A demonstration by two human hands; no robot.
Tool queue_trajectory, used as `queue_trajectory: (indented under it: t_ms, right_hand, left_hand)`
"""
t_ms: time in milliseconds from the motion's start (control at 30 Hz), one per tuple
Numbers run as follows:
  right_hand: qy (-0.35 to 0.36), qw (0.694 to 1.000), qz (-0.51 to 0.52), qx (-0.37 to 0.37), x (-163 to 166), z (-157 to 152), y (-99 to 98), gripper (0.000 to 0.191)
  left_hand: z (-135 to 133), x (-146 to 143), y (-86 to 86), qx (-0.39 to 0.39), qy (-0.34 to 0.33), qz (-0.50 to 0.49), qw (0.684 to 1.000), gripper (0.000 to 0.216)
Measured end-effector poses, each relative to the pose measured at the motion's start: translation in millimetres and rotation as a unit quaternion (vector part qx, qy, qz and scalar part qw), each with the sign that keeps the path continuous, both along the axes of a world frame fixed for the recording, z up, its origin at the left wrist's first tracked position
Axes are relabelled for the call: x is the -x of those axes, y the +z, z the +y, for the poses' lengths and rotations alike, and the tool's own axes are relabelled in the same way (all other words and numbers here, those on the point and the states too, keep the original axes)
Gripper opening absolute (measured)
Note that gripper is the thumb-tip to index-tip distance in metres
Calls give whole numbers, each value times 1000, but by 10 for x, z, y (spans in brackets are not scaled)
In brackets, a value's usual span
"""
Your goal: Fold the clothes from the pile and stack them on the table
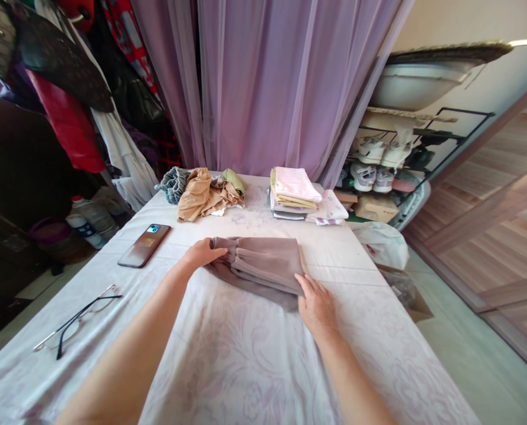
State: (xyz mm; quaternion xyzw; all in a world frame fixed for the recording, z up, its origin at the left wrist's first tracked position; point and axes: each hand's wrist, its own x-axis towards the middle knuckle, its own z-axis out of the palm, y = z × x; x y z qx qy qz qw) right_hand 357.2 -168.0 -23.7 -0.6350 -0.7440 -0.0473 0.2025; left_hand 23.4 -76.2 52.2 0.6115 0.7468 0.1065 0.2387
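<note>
A grey-brown garment (267, 260) lies folded into a rough rectangle on the patterned white tablecloth (228, 342). Its left end is gathered, like an elastic waistband, and a looser layer sticks out along the near edge. My left hand (203, 254) grips the gathered end, thumb on top and the other fingers mostly hidden. At the near right corner, my right hand (317, 304) holds the garment's edge between thumb and fingers. Behind it stands a stack of folded clothes (293, 192), pink-striped on top. A crumpled pile of clothes (205, 193) sits at the far left.
A phone (145, 245) and a pair of glasses (77, 319) lie on the table's left side. A purple curtain (272, 82) hangs behind the table. Bags and clothes (68, 118) hang at the left. To the right is a rack with shoes (372, 177) and a white basin (418, 85).
</note>
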Motion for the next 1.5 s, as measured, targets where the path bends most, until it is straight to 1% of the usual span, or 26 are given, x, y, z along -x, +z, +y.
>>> queue_trajectory:
  t_ms: [100, 200, 300, 400, 467, 500, 567, 633, 667, 733, 767, 800, 833, 867, 933, 967, 1000, 1100, 1200, 1367, 1500]
  right_hand:
    - [2, 1000, 0, 7, -10, 4, 36, 57]
    - [-3, 1000, 14, 5, -27, 45, 136, 58]
    - [-12, 999, 41, -17, -39, 172, 334, 60]
    - [-9, 997, 61, -52, -12, 358, 540, 61]
    - [-2, 996, 61, -64, 35, 468, 589, 62]
    - [4, 997, 55, -60, 64, 507, 572, 61]
    - [20, 999, 35, -31, 120, 547, 461, 56]
    - [35, 999, 21, -1, 158, 535, 293, 48]
    - [39, 999, 25, 1, 167, 515, 210, 45]
    - [21, 999, 44, -18, 172, 461, 85, 43]
    - [3, 998, 55, -32, 173, 435, 50, 43]
    - [-18, 997, 62, -44, 176, 411, 32, 42]
    - [-37, 996, 66, -51, 183, 392, 28, 39]
    - [-50, 995, 67, -53, 193, 377, 32, 36]
    - [-59, 995, 70, -49, 217, 362, 49, 28]
    - [-59, 994, 72, -47, 227, 361, 55, 25]
    - [-57, 994, 76, -46, 233, 362, 56, 23]
    - [-40, 995, 84, -47, 229, 376, 46, 17]
    - [-14, 995, 88, -54, 213, 383, 47, 19]
    - [31, 994, 76, -66, 230, 349, 106, 27]
    - [31, 996, 62, -50, 252, 322, 129, 31]
  left_hand:
    - [-30, -49, -40, -38, 41, -73, 996, 54]
    - [-91, -79, -21, -80, 84, -182, 977, 55]
    - [-60, -56, 123, -110, 93, -277, 950, 55]
    - [70, 26, 287, -155, 91, -316, 932, 59]
    - [151, 90, 319, -170, 100, -313, 929, 61]
    - [175, 119, 300, -167, 108, -294, 935, 61]
    - [174, 160, 209, -149, 124, -211, 958, 59]
    - [113, 168, 92, -145, 126, -99, 976, 56]
    - [68, 156, 45, -160, 116, -51, 979, 54]
    - [-29, 101, -4, -222, 79, 20, 972, 51]
    - [-72, 61, -4, -259, 46, 44, 964, 50]
    - [-106, 17, 9, -291, 1, 65, 955, 48]
    - [-130, -28, 28, -309, -59, 83, 946, 47]
    - [-144, -70, 47, -312, -127, 97, 937, 45]
    - [-146, -129, 68, -284, -248, 115, 919, 40]
    - [-138, -144, 65, -264, -285, 120, 913, 38]
    - [-126, -148, 53, -248, -304, 124, 912, 36]
    - [-84, -126, -11, -234, -302, 127, 915, 34]
    - [-60, -102, -42, -255, -295, 126, 912, 30]
    - [-104, -83, 30, -306, -274, 148, 900, 33]
    - [-192, -69, 39, -285, -297, 181, 893, 30]
